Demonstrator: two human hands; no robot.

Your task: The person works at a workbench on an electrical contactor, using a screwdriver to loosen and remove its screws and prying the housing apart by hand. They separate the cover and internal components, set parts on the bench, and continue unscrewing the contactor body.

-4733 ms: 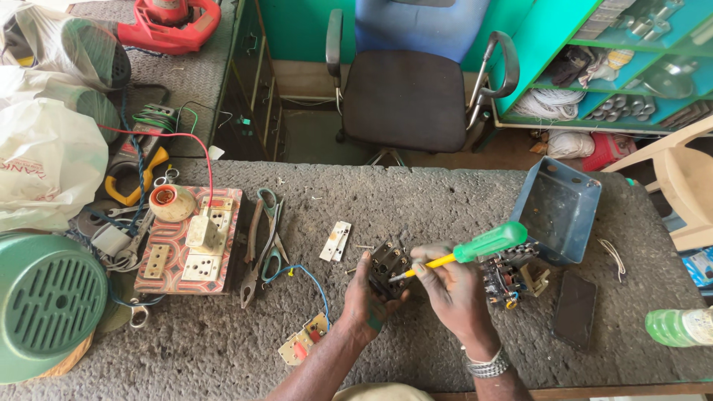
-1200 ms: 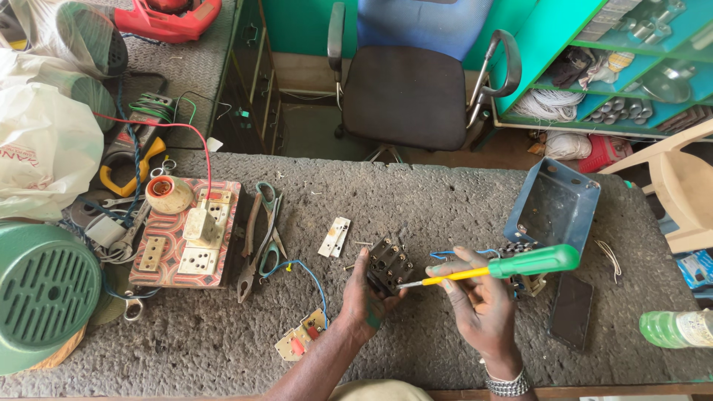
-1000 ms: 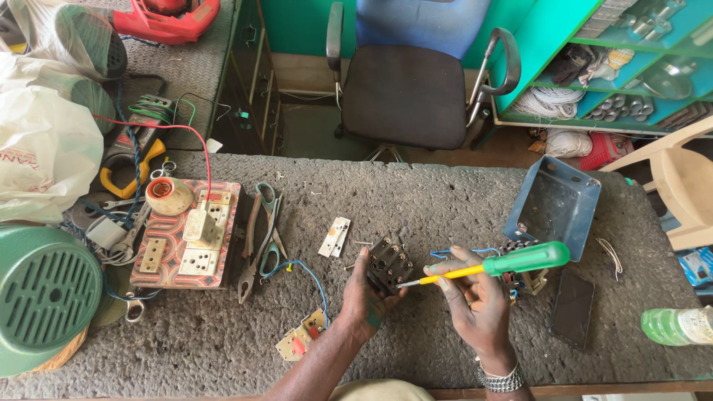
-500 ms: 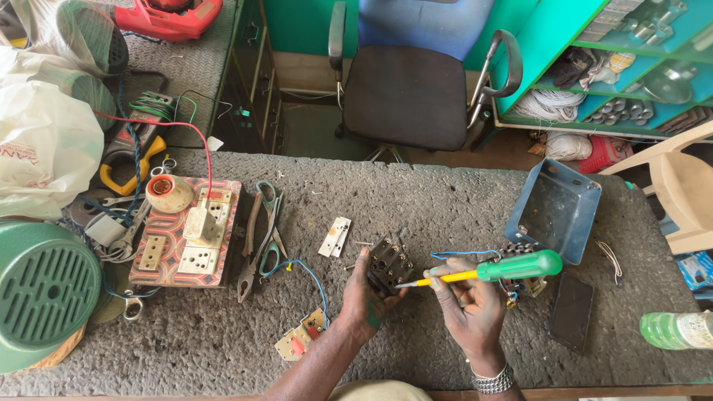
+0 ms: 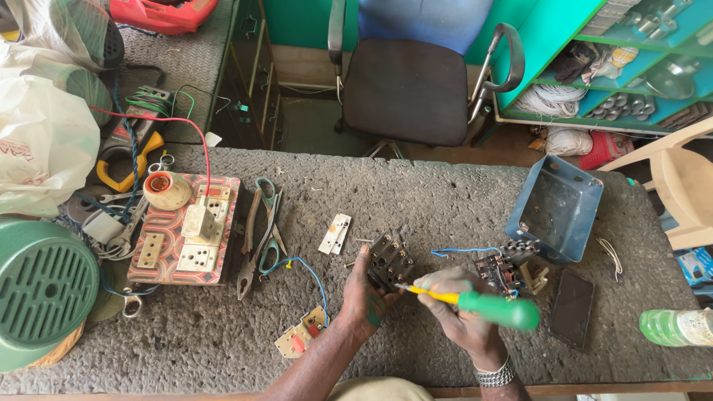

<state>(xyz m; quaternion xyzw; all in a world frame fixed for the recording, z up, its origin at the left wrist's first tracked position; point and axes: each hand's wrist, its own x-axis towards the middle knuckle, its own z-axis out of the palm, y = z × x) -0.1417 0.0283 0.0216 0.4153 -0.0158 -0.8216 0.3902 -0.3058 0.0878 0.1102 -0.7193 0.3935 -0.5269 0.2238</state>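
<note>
The left hand [image 5: 365,293] holds a dark switch block [image 5: 391,261] just above the worktop [image 5: 445,193], its fingers wrapped around the block's lower side. The right hand [image 5: 464,312] grips a screwdriver [image 5: 475,302] with a green handle and yellow shaft, fingers closed about the handle, the tip meeting the block at its 5 o'clock corner. Both hands sit near the worktop's front edge at 6 o'clock.

Open room lies at 12 o'clock from the hands, a bare stretch of rough grey surface running up to the far edge, beyond which stands a dark office chair [image 5: 407,89]. At 9 o'clock the way is crowded: pliers [image 5: 249,249] and scissors [image 5: 269,223] lie beside a patterned board of sockets [image 5: 186,234], with a small white part [image 5: 334,234] between them and the block. A green fan housing [image 5: 41,286] overhangs the left edge.

At 2 o'clock a blue metal box [image 5: 553,208] lies tipped, its open side facing the camera and nothing visible inside. Touching its lower rim is a cluster of wired parts [image 5: 509,267]. A black phone [image 5: 570,308] lies at 3 o'clock, a green bottle [image 5: 679,327] by the right edge.
</note>
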